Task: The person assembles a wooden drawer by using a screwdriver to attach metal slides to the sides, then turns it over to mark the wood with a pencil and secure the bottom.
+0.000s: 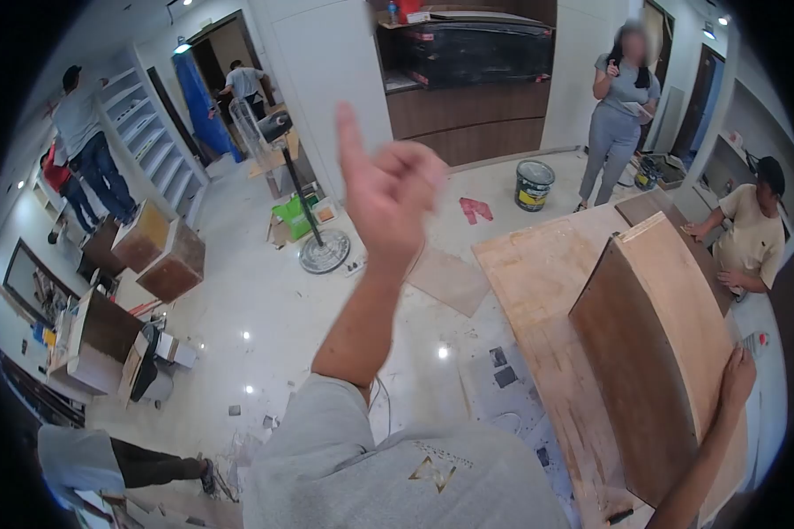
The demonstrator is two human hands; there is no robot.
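Observation:
My left hand [393,194] is raised in front of me, slightly blurred. Its index finger points up, the other fingers are partly bent, and nothing is in it. My right hand [737,375] rests at the far edge of a curved wooden piece [653,353], with its fingers bent over that edge. The curved piece has a brown face and a pale top, and it stands on a plywood-topped table [538,264]. A small dark tool [620,516] lies near the table's front edge.
A co-worker [754,225] leans at the table's right side. Another person [622,115] stands behind it, near a paint bucket [534,185]. A standing fan [313,203] is ahead left. People work on boxes [172,256] by the shelves [141,119]. Scraps [503,375] litter the floor.

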